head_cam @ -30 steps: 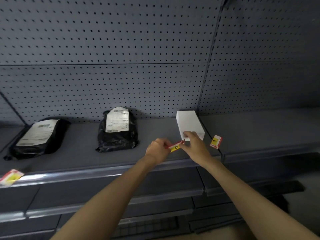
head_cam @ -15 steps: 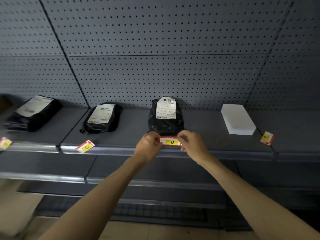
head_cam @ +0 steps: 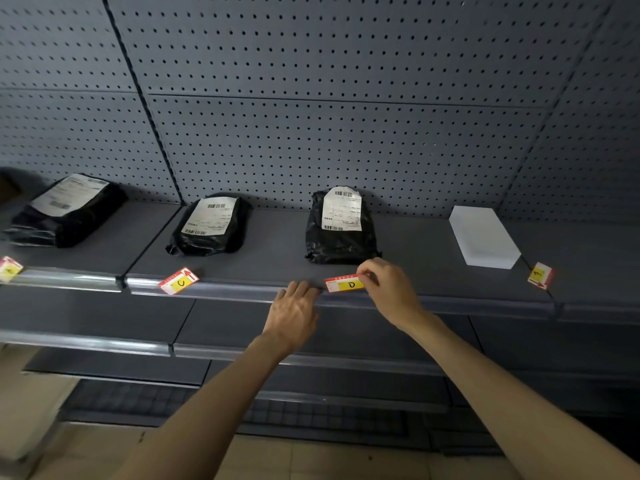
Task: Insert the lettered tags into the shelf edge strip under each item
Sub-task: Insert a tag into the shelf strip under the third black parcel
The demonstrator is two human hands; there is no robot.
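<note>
A red-and-yellow tag marked D [head_cam: 344, 284] lies flat at the shelf edge strip [head_cam: 242, 291], just below a black parcel [head_cam: 341, 226]. My right hand [head_cam: 388, 289] pinches the tag's right end. My left hand [head_cam: 294, 310] rests on the strip just left of the tag, fingers apart and off it. A tag marked C [head_cam: 179, 281] lies loose on the shelf edge under another black parcel [head_cam: 211, 225]. Further tags lie at the far left [head_cam: 8, 269] and far right [head_cam: 541, 275].
A third black parcel [head_cam: 65, 209] sits at the left and a white box [head_cam: 483, 237] at the right of the same shelf. Grey pegboard [head_cam: 329, 98] backs the shelf. Lower shelves with their own edge strips [head_cam: 86, 344] run beneath my arms.
My view has swung left from the white box to the middle parcel. Both hands carried the D tag to the strip under that parcel. My left hand has let go of it.
</note>
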